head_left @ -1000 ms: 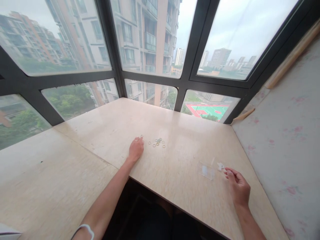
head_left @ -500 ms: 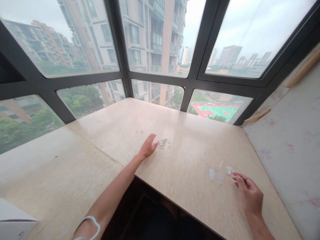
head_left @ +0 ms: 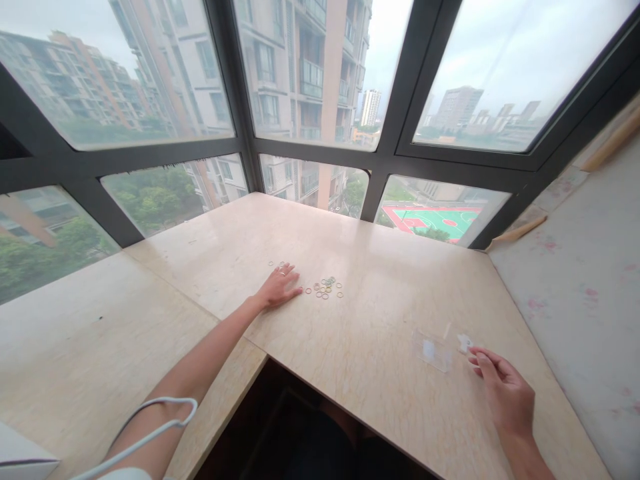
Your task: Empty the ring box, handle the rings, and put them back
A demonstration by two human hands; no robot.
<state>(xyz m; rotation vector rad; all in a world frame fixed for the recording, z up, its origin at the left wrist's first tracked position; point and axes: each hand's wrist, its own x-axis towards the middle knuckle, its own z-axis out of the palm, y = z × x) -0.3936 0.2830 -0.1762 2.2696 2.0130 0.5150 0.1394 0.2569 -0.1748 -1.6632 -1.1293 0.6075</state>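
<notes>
My left hand (head_left: 278,289) rests on the tabletop with its fingers spread, a ring on one finger. Just right of its thumb tip lies a small reddish ring (head_left: 308,291). Beyond that, a loose cluster of several thin coloured rings (head_left: 326,288) is spread on the surface. One more ring (head_left: 271,263) lies past the fingertips, and another beside it is partly hidden by them. At the right, my right hand (head_left: 506,393) pinches a small white piece (head_left: 465,343) of unclear kind. Left of it sits a clear plastic box (head_left: 431,351) with a pale patch inside.
The marble-patterned tabletop (head_left: 360,340) ends at a front edge above a dark gap. A white box (head_left: 25,450) stands at the lower left, and a small dark speck (head_left: 101,318) lies on the left section. Windows and a papered wall (head_left: 580,293) border the surface.
My left hand has slid left, away from the ring cluster, and the reddish ring near its thumb now shows apart from the others. My right hand keeps its pinch, almost unmoved.
</notes>
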